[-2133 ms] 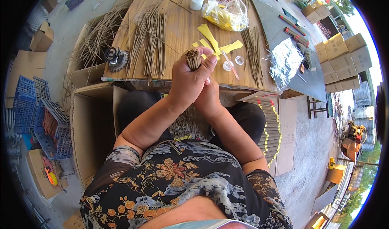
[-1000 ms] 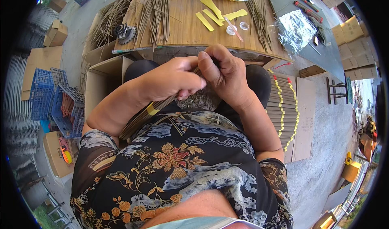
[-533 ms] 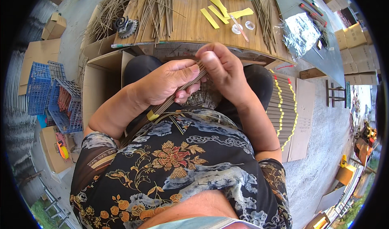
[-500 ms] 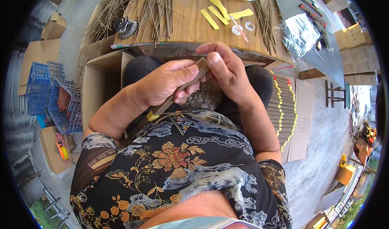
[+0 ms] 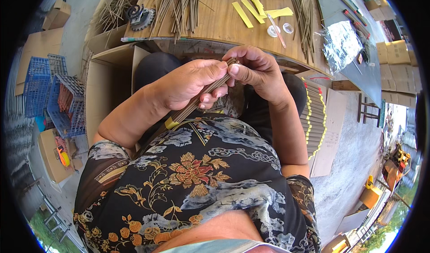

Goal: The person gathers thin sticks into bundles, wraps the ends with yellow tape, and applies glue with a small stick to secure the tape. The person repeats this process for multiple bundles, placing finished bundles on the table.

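A bundle of thin brown incense sticks (image 5: pixel 182 114) lies slantwise over my lap, its far end pointing up and to the right. Around its lower part runs a yellow paper band (image 5: pixel 170 123). My left hand (image 5: pixel 193 83) is closed round the bundle, thumb on top and fingers curled underneath. At the far end, my right hand (image 5: pixel 260 77) pinches the stick tips between thumb and fingers. The fingers partly hide those tips.
Before me stands a wooden table (image 5: pixel 219 31) with loose sticks (image 5: pixel 183 11), yellow paper strips (image 5: pixel 242 14) and a black tape roll (image 5: pixel 142 18). Banded bundles (image 5: pixel 315 118) lie at right. An open carton (image 5: pixel 107 96) and blue crates (image 5: pixel 67 105) stand at left.
My right thumb and fingers have closed in on the far end of the bundle. My left hand keeps its hold. The whole view has shifted slightly.
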{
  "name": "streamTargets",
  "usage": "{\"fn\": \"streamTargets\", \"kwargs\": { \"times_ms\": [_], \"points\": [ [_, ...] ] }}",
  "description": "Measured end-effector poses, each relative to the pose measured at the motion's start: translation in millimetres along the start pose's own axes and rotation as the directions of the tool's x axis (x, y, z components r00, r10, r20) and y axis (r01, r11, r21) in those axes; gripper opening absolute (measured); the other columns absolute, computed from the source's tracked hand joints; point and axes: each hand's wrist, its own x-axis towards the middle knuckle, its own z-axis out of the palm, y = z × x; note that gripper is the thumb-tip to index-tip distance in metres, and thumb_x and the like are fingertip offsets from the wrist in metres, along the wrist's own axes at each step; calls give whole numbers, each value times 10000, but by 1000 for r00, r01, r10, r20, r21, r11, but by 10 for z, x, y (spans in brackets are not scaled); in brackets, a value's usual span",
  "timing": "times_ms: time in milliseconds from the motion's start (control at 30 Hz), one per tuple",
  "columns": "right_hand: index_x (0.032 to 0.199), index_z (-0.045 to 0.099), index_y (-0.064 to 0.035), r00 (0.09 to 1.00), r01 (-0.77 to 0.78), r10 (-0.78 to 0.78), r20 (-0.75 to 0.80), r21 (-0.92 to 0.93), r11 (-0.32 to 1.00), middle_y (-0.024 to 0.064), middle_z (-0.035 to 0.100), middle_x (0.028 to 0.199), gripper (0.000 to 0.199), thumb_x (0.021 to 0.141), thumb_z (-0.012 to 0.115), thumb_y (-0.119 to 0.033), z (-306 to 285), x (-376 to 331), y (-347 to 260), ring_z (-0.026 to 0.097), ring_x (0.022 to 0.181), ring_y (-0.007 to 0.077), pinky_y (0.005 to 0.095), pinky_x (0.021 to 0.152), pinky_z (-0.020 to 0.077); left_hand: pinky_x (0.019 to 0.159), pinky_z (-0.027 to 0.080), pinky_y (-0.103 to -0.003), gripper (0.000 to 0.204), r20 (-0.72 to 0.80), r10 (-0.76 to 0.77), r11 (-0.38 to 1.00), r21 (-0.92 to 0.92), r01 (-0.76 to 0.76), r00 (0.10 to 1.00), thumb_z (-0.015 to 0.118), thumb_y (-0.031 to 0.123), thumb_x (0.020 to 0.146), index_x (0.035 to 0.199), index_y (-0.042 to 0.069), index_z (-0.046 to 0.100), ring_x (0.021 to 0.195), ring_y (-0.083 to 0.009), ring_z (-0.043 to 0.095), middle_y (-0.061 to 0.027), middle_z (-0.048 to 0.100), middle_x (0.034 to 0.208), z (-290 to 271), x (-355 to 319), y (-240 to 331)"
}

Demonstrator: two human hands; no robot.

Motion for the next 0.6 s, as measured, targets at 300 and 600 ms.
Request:
{"fn": "streamTargets", "kwargs": {
  "times_ms": [300, 600],
  "points": [
    [984, 542, 16, 995, -93, 91, 29, 56, 994, 38, 584, 853, 195, 823, 588, -85, -127, 163, 23, 565, 717, 108, 226, 678, 458, 416, 443, -203, 334, -63, 20, 1000, 19, -19, 998, 413, 342, 907, 894, 16, 484, 463, -81, 498, -40, 502, 632, -108, 120, 40],
    [1010, 539, 0, 996, -81, 81, 32, -22, 996, 23, 589, 817, 235, 816, 606, -115, -136, 211, 38, 549, 706, 81, 184, 597, 417, 381, 383, -165, 331, -8, 7, 1000, -10, -8, 1000, 425, 338, 905, 880, 13, 480, 415, -45, 427, -28, 482, 621, -195, 117, 52]
  ]
}}
